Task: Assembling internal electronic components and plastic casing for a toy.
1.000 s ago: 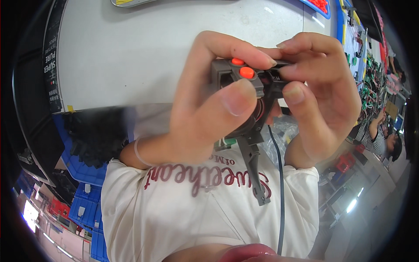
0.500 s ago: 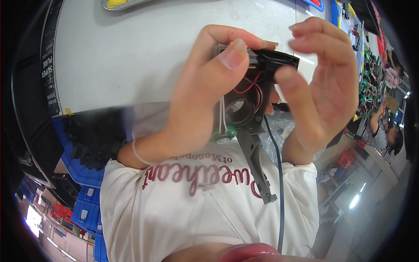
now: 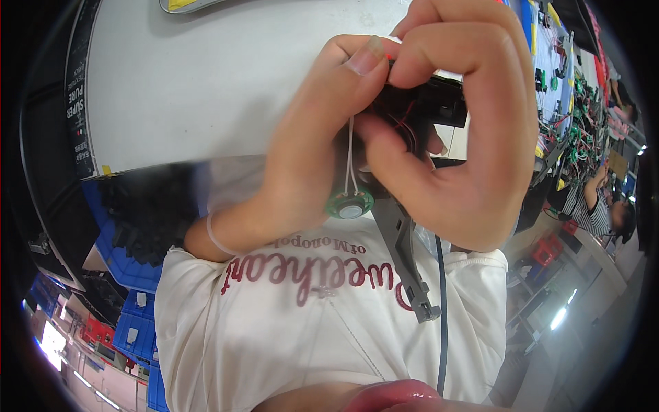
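Between my hands, above the table's near edge, is a dark plastic housing (image 3: 405,250) with a long grey arm slanting down to the right. Its upper part has a black block (image 3: 447,103) and thin red wires, partly covered by my fingers. My left hand (image 3: 302,144) is closed round the housing's left side, thumb near the top. My right hand (image 3: 501,130) is curled over the housing, forefinger bent at its top and thumb across its middle; the fingertips' exact contact is hidden. Below my left hand, a small round green speaker (image 3: 351,204) hangs from two white wires.
The white table (image 3: 185,89) reaches away from me, with a metal-rimmed tray (image 3: 199,5) at its far edge. At left, a blue crate (image 3: 127,268) holds black parts. A dark cable (image 3: 443,329) hangs before my shirt. Wired green boards (image 3: 583,123) and a co-worker (image 3: 596,206) are at right.
My right hand has moved left and closed in from an open, spread pose onto the housing. My left hand keeps its hold, and the speaker's face has turned slightly.
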